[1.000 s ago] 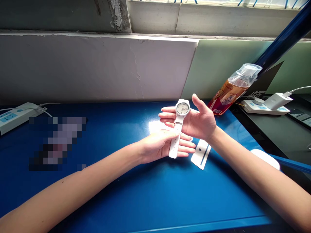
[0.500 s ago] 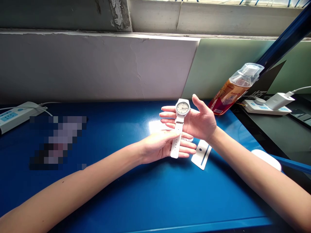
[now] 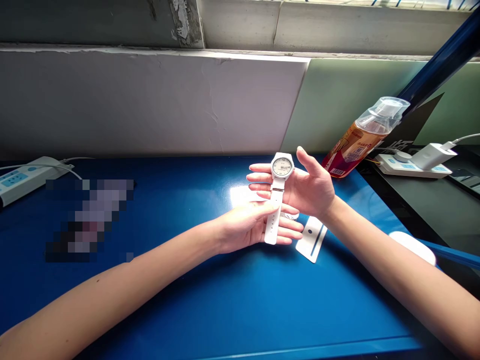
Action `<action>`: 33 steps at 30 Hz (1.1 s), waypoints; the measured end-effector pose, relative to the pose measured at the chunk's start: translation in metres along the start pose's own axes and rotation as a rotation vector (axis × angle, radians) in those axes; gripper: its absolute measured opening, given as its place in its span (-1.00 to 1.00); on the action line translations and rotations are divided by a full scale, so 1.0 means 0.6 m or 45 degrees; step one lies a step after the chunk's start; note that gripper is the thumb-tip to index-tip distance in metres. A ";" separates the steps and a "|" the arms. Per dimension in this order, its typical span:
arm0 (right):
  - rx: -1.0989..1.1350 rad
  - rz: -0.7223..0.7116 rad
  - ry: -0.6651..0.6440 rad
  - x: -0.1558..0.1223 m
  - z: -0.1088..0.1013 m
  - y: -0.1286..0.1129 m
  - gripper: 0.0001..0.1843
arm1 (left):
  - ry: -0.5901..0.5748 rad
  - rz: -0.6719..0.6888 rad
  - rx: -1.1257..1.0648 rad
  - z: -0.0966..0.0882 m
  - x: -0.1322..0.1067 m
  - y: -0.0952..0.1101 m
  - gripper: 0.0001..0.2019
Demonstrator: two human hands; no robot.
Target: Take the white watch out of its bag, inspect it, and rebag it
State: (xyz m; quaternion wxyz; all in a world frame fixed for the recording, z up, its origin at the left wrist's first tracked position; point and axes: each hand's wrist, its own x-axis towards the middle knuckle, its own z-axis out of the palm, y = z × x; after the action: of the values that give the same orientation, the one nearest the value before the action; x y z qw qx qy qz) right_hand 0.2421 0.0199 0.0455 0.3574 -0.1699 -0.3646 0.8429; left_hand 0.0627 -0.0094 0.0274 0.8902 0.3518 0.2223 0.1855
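A white wristwatch [image 3: 282, 167] with a round pale dial and a white strap is stretched between my two hands above the blue table [image 3: 210, 305]. My right hand [image 3: 314, 191] is palm up, fingers stretched out to the left and thumb raised; the dial lies on its fingers. My left hand [image 3: 243, 227] sits lower and nearer, palm up, with the thumb pressed over the lower strap and the fingers beneath it, so it grips the strap's end.
A white card with a dark slot [image 3: 311, 239] lies on the table under my right wrist. An orange bottle with a clear cap [image 3: 365, 135] leans at the right. Power strips sit at the right [image 3: 408, 169] and the far left [image 3: 20, 181]. A white rounded object [image 3: 414, 247] lies by the right edge.
Almost nothing has moved. Both hands keep their hold, and the strap's lower end has shifted very slightly to the right.
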 end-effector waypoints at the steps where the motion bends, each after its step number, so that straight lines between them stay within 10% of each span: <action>1: -0.001 0.000 0.004 0.000 0.000 0.000 -0.22 | -0.002 0.000 -0.001 0.000 0.000 0.000 -0.66; 33: -0.038 0.029 0.057 -0.001 0.006 -0.002 -0.27 | -0.023 -0.038 -0.064 0.023 -0.007 0.002 -0.64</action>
State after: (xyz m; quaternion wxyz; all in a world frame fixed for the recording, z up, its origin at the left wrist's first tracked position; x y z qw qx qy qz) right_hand 0.2409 0.0183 0.0486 0.3532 -0.1982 -0.3671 0.8373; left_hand 0.0664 -0.0179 0.0382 0.9033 0.3278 0.2148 0.1746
